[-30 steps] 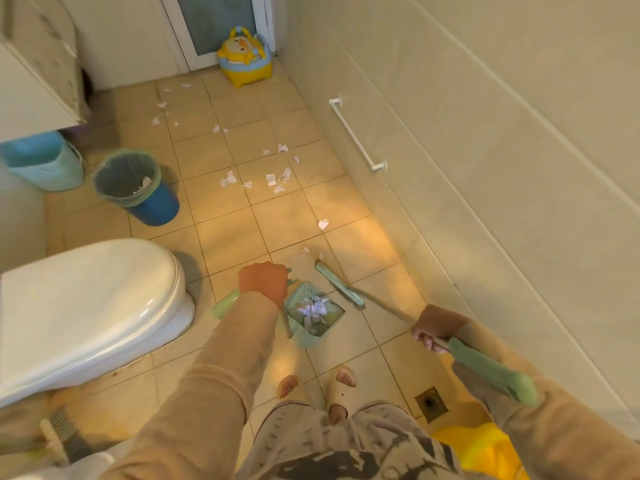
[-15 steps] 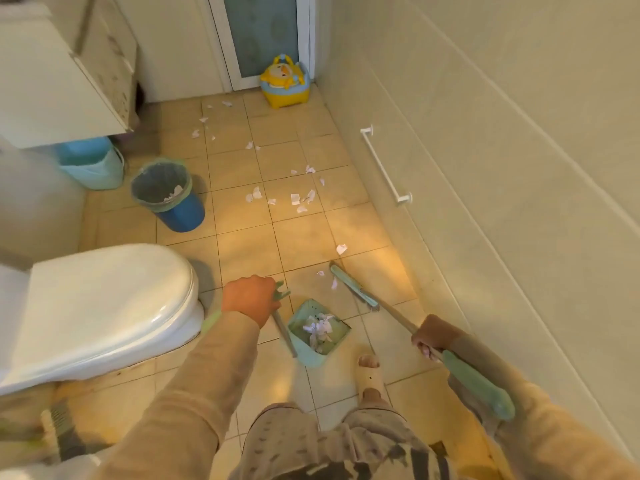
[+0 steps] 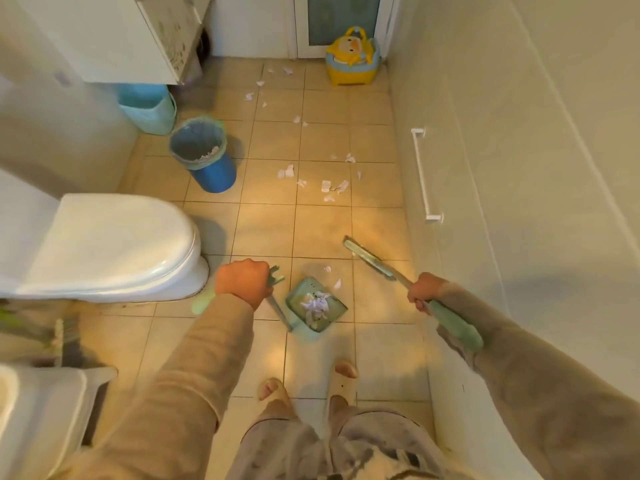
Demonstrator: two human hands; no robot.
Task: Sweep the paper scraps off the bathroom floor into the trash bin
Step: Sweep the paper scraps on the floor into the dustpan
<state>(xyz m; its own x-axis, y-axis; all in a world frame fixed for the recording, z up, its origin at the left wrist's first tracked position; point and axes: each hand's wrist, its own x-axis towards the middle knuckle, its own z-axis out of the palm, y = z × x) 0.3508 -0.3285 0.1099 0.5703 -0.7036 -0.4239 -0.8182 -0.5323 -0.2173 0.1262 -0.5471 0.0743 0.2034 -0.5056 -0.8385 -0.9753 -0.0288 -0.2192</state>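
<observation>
Standing on the tiled floor, a person is holding cleaning tools in both fists. The left hand is wrapped tight around the dustpan handle; the right hand is clenched on the broom. Compared with a moment ago, the broom head is sitting farther from the dustpan, nearer the wall. Crumpled scraps are lying inside the dustpan, two just beyond its lip. The blue trash bin is standing beside the toilet, a few scraps inside. More paper scraps are scattered mid-floor.
</observation>
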